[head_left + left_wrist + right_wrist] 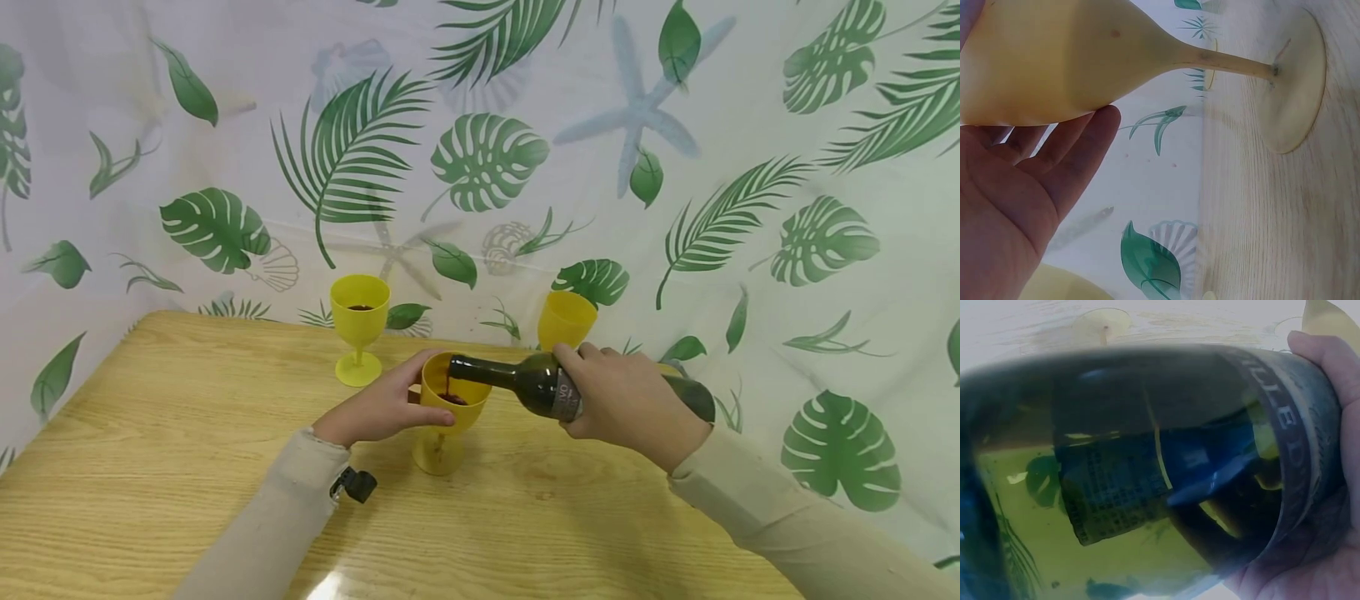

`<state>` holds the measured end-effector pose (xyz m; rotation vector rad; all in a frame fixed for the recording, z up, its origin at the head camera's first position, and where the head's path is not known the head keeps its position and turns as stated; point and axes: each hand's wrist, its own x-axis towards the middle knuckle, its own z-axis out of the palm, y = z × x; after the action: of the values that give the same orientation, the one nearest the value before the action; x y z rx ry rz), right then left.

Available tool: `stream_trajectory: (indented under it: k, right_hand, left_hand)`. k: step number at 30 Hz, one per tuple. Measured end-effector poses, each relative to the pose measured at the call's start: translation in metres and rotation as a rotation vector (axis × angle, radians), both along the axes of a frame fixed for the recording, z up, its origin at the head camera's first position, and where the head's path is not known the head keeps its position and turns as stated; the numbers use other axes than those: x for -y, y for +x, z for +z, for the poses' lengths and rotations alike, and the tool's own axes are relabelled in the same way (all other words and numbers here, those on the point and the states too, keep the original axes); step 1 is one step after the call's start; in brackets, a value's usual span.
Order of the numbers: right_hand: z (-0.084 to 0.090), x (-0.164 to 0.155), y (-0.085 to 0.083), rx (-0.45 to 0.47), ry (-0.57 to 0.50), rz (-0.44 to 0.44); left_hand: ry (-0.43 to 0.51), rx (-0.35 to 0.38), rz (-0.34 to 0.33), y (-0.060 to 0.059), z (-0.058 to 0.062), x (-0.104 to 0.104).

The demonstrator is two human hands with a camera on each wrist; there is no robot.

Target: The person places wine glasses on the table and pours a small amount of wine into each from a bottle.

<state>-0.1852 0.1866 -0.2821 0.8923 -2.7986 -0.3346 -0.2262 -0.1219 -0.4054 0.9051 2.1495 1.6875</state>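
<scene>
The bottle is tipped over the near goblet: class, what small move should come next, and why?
Probably keep the bottle tipped a little longer. Its neck reaches over the rim of the goblet and a red stream falls inside, yet only a small dark pool shows. The left hand steadies the bowl; the right hand grips the bottle.

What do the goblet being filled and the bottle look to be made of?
Yellow goblet: probably matte plastic; opaque, evenly coloured, no glassy shine. Wine bottle: dark green glass, likely; glossy, and the right wrist view shows its label through the wall.
</scene>
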Motion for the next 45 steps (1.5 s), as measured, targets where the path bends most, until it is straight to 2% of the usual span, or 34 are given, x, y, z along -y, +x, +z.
stream_trajectory:
  k: [11, 18, 26, 32, 45]
  right_hand:
    - [-0.004, 0.0, -0.003, -0.034, 0.0, 0.021]
    - [-0.007, -0.002, -0.005, -0.016, -0.016, 0.0]
    - [-0.012, -0.003, -0.007, -0.009, -0.035, -0.011]
    - [-0.02, -0.004, -0.007, -0.001, -0.081, -0.004]
    - [-0.047, 0.001, -0.009, 0.121, -0.255, -0.076]
  left_hand:
    - [-0.001, 0.0, 0.003, 0.001, 0.002, 0.003]
    - [-0.01, -0.02, -0.002, -0.003, 0.0, 0.001]
    - [-0.011, -0.003, -0.008, -0.006, -0.003, 0.003]
    - [-0.013, -0.01, -0.005, -0.007, -0.003, 0.004]
    - [-0.002, -0.005, -0.002, -0.004, -0.001, 0.004]
